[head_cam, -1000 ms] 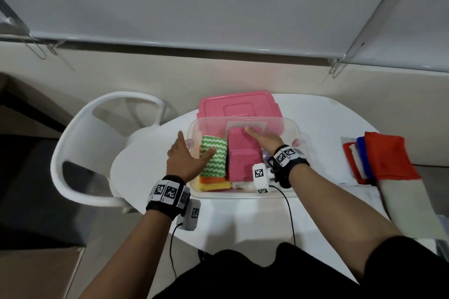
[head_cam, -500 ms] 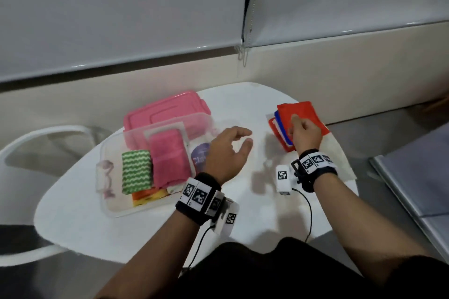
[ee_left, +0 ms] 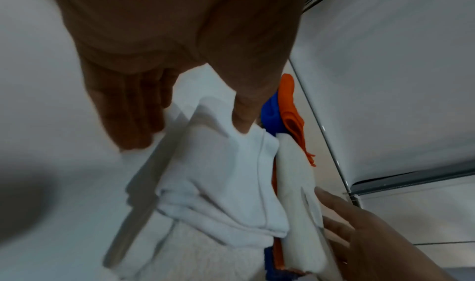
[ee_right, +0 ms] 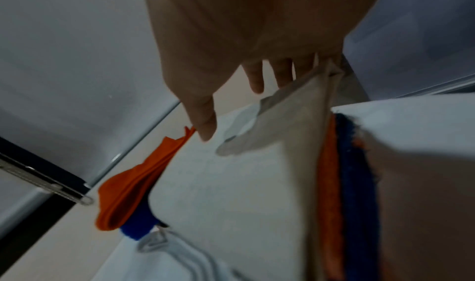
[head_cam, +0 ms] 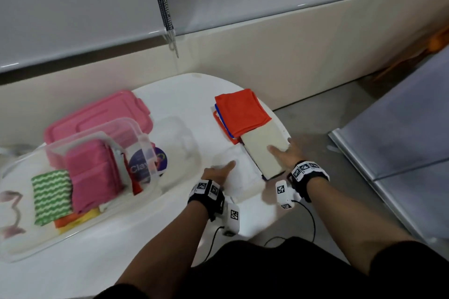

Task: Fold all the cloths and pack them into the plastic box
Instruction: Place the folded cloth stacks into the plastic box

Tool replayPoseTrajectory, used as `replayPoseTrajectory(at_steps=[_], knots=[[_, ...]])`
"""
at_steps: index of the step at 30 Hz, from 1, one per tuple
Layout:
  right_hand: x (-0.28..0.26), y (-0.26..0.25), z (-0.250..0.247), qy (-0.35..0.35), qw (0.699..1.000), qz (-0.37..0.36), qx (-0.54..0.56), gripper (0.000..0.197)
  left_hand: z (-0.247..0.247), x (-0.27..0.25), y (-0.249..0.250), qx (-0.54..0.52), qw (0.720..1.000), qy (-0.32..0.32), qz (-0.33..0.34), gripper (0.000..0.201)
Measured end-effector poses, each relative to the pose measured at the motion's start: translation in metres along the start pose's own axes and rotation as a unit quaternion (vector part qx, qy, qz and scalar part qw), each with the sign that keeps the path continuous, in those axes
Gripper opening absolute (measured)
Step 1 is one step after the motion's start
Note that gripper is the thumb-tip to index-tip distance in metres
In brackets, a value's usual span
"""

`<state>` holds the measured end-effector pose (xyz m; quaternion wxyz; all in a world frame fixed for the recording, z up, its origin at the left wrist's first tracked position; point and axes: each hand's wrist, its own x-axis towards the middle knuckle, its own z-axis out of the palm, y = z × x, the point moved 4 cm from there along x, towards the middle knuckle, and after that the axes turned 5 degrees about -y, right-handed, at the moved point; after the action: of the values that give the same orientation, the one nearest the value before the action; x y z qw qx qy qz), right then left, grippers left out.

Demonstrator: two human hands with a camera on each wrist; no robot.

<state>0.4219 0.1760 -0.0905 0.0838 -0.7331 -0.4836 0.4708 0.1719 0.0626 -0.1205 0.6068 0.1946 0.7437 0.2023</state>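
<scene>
My left grip point(head_cam: 217, 173) presses spread on the white cloth point(head_cam: 243, 178); at three o'clock, my right grip point(head_cam: 288, 154) lies spread on the cream cloth point(head_cam: 257, 153).

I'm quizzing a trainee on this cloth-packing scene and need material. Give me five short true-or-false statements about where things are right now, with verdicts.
1. The pink lid is closed on the plastic box. False: the lid lies on the table behind the open box.
2. A green zigzag cloth is inside the box. True.
3. The right hand rests on the cream cloth. True.
4. The left hand is reaching into the box. False: it is on the white cloth on the table, to the right of the box.
5. The red cloth lies over the far end of the cream cloth. True.
</scene>
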Motion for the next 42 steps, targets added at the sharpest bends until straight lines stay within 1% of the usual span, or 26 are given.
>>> replayPoseTrajectory(at_steps=[1,3,4,6,7,8,9,10,11,13,16,17,19,21,22,25,27,29,31,34,36,38,39,41,42], knots=[[0.011,0.009,0.002,-0.014,1.000,0.003,-0.023,0.115,0.008,-0.006,0.007,0.004,1.000,-0.013,0.004,0.089],[0.025,0.016,0.003,-0.031,0.998,0.000,-0.046,0.111,0.018,-0.011,0.011,0.020,1.000,-0.022,0.005,0.067],[0.028,0.016,0.003,-0.037,0.998,-0.004,-0.050,0.107,0.024,-0.014,0.010,0.011,0.999,-0.032,0.002,0.060],[0.025,0.011,0.004,-0.053,0.997,-0.012,-0.052,0.092,0.028,-0.019,0.005,-0.018,0.999,-0.039,-0.016,0.059],[0.023,0.010,0.006,-0.068,0.997,-0.009,-0.047,0.088,0.027,-0.022,0.004,-0.009,0.999,-0.043,-0.011,0.059],[0.017,0.006,0.007,-0.081,0.996,-0.005,-0.034,0.089,0.026,-0.027,0.004,-0.001,0.999,-0.042,-0.006,0.054],[0.011,0.005,0.009,-0.089,0.996,0.005,-0.022,0.093,0.021,-0.022,-0.003,0.001,1.000,-0.027,-0.016,0.046],[0.003,0.003,0.011,-0.093,0.995,0.012,-0.014,0.098,0.014,-0.022,-0.007,-0.037,0.999,-0.003,-0.034,0.042],[-0.002,0.001,0.013,-0.096,0.995,0.021,-0.011,0.101,0.006,-0.025,-0.008,-0.063,0.997,0.013,-0.043,0.042],[-0.010,0.000,0.019,-0.097,0.994,0.043,-0.015,0.100,-0.009,-0.020,-0.012,-0.089,0.994,0.049,-0.035,0.056],[-0.013,-0.001,0.029,-0.100,0.993,0.056,-0.009,0.108,-0.031,-0.016,-0.016,-0.101,0.991,0.090,-0.015,0.081],[-0.013,-0.002,0.031,-0.105,0.993,0.054,-0.005,0.105,-0.038,-0.016,-0.019,-0.100,0.988,0.113,-0.021,0.084],[-0.016,-0.001,0.037,-0.131,0.990,0.056,-0.008,0.089,-0.051,-0.015,-0.027,-0.100,0.983,0.149,-0.031,0.090],[-0.021,0.003,0.044,-0.163,0.984,0.067,-0.013,0.079,-0.056,-0.018,-0.032,-0.099,0.982,0.157,-0.027,0.090],[-0.023,0.006,0.048,-0.169,0.983,0.069,-0.013,0.081,-0.056,-0.017,-0.034,-0.086,0.983,0.157,-0.026,0.089],[-0.025,0.009,0.058,-0.143,0.988,0.054,-0.034,0.097,-0.056,-0.018,-0.036,-0.063,0.986,0.154,-0.012,0.092],[-0.032,0.005,0.061,-0.122,0.991,0.033,-0.047,0.096,-0.058,-0.016,-0.039,-0.055,0.987,0.151,-0.008,0.095],[-0.041,0.004,0.064,-0.121,0.992,0.021,-0.042,0.090,-0.062,-0.016,-0.042,-0.043,0.988,0.146,-0.004,0.102],[-0.043,0.008,0.069,-0.124,0.992,0.021,-0.010,0.087,-0.065,-0.019,-0.043,-0.035,0.989,0.142,-0.001,0.111],[-0.048,0.011,0.072,-0.134,0.986,0.012,0.097,0.091,-0.069,-0.032,-0.040,0.002,0.988,0.157,0.001,0.107],[-0.057,0.010,0.069,-0.138,0.975,-0.004,0.173,0.085,-0.068,-0.043,-0.033,0.060,0.983,0.172,0.013,0.107],[-0.072,0.007,0.068,-0.139,0.962,-0.015,0.233,0.067,-0.068,-0.054,-0.024,0.114,0.977,0.175,0.043,0.102],[-0.079,0.005,0.068,-0.134,0.956,-0.019,0.259,0.057,-0.068,-0.059,-0.018,0.124,0.975,0.169,0.067,0.095],[-0.094,-0.003,0.067,-0.105,0.945,-0.030,0.309,0.039,-0.065,-0.074,-0.005,0.119,0.975,0.135,0.130,0.080],[-0.102,-0.010,0.068,-0.092,0.938,-0.041,0.331,0.033,-0.064,-0.085,0.003,0.103,0.974,0.113,0.167,0.077]])
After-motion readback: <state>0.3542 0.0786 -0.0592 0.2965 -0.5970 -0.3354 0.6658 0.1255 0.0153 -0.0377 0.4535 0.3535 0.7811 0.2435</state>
